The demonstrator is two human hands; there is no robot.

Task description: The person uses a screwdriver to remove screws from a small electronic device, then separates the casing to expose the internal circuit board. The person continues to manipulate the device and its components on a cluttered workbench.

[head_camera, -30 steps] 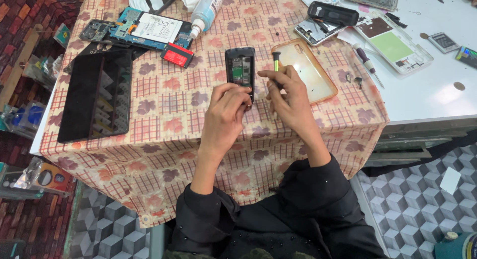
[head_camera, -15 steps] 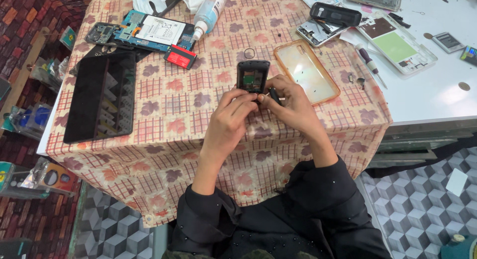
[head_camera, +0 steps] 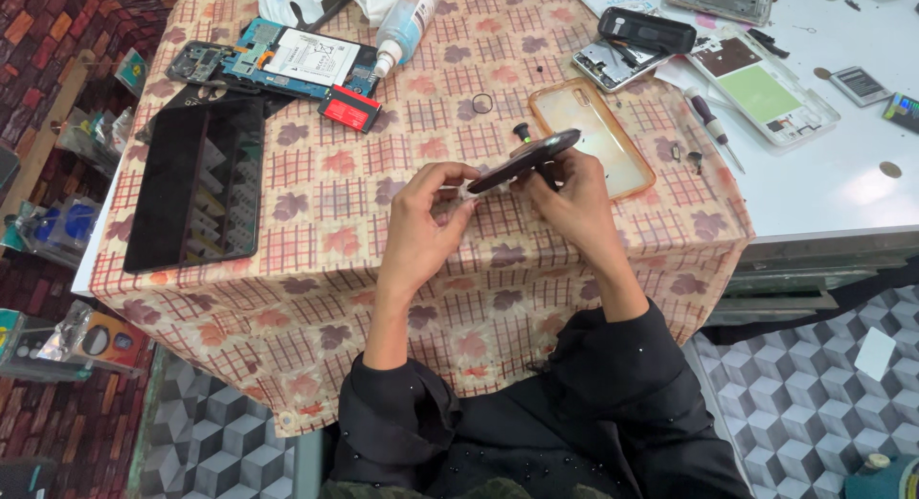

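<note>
A small black phone body [head_camera: 525,160] is held tilted on edge above the patterned tablecloth [head_camera: 316,212]. My left hand [head_camera: 421,221] pinches its near end with thumb and fingers. My right hand [head_camera: 572,204] grips its far side from below, fingers curled around it. A small dark screwdriver handle [head_camera: 522,131] pokes up just behind the phone. A clear orange-rimmed phone case [head_camera: 593,135] lies on the cloth just beyond my right hand.
A large black screen panel [head_camera: 196,188] lies at the left. A blue circuit board with a white battery [head_camera: 306,60] and a white bottle [head_camera: 404,25] sit at the back. Opened phones, a screwdriver [head_camera: 710,125] and parts cover the white table [head_camera: 833,183] at the right.
The phone body has been lifted off the cloth and turned from flat, face up, to tilted on its edge. Both hands moved with it, staying closed on it.
</note>
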